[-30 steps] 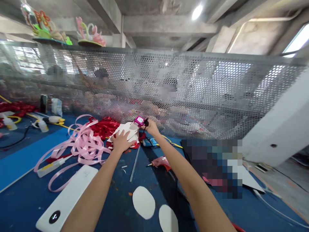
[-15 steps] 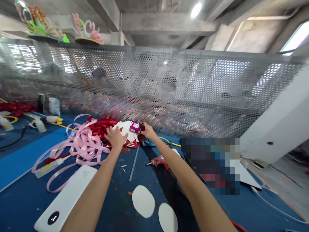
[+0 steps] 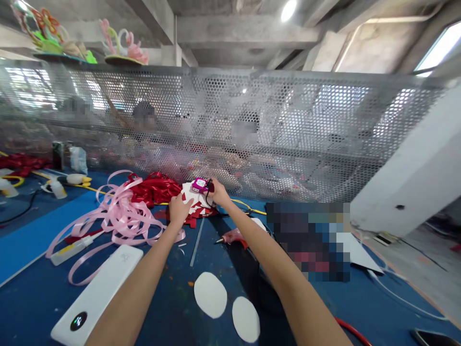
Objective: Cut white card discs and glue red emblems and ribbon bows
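My right hand point(image 3: 219, 193) grips a purple power socket block point(image 3: 200, 185) with a black cord, holding it at the far side of the table. Just left of it, my left hand point(image 3: 179, 210) is closed at the near-left edge of a pile of white paper scraps point(image 3: 189, 191), thumb on top; its other fingers are partly hidden. Red scraps show among and under the white ones. Behind my left hand lies a heap of red ribbon point(image 3: 156, 188). Loose loops of pink ribbon point(image 3: 124, 216) spread to its left.
Two white ovals point(image 3: 210, 295) lie at the front. A glue gun point(image 3: 234, 236) rests beneath my right forearm, near a thin strip point(image 3: 197, 242). A white power bank point(image 3: 99, 293) sits by my left forearm. A perforated metal screen point(image 3: 216, 120) closes off the back; yellow cable point(image 3: 248, 209) runs along it.
My left hand has gone from spread fingers over the scraps to closed at their edge, and the pile looks more gathered. My right hand still holds the socket block.
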### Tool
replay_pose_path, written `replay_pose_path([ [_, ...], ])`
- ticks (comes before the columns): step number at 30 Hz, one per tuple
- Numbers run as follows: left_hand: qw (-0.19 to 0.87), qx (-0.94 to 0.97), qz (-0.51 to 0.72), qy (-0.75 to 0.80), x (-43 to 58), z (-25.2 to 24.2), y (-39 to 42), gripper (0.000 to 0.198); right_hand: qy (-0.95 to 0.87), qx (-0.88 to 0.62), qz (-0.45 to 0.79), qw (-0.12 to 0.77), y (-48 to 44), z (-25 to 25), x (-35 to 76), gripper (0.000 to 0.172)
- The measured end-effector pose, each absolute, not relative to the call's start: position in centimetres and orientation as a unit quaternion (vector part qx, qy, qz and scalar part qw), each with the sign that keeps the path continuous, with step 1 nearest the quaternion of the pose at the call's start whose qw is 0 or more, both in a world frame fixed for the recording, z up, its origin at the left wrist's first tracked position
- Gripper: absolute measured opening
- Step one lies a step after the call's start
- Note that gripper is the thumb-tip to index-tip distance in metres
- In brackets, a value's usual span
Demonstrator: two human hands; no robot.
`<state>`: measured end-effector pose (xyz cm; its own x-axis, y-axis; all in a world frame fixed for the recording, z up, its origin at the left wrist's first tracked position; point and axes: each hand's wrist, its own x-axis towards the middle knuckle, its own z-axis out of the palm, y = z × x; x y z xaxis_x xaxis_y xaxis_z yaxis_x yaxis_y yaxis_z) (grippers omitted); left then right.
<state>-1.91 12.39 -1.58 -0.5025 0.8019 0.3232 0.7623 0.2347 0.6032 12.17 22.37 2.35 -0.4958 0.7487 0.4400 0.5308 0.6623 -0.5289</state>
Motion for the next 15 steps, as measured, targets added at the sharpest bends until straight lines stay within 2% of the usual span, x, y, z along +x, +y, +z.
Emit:
replay_pose_path([
  [3,0.028,0.505,0.384,0.772,-2.2,-1.6,12.3,0.043,-0.851,-0.391,0.158,0.312,22.6,1.7,12.0,0.048],
  [7,0.026,0.503,0.393,0.769,-2.5,-1.4,12.1,0.046,-0.85,-0.428,0.154,0.266,22.6,1.1,12.4,0.047],
  [12,0.012,0.503,0.38,0.776,-2.4,-0.1,11.5,0.047,-0.847,-0.463,0.156,0.212,22.5,2.2,13.3,0.07],
  [13,0.005,0.503,0.378,0.778,-2.3,0.2,11.3,0.048,-0.846,-0.467,0.154,0.205,22.5,2.6,13.6,0.068],
  [15,-0.009,0.503,0.377,0.777,-2.1,0.9,11.1,0.049,-0.845,-0.476,0.149,0.193,22.4,3.2,14.4,0.054],
])
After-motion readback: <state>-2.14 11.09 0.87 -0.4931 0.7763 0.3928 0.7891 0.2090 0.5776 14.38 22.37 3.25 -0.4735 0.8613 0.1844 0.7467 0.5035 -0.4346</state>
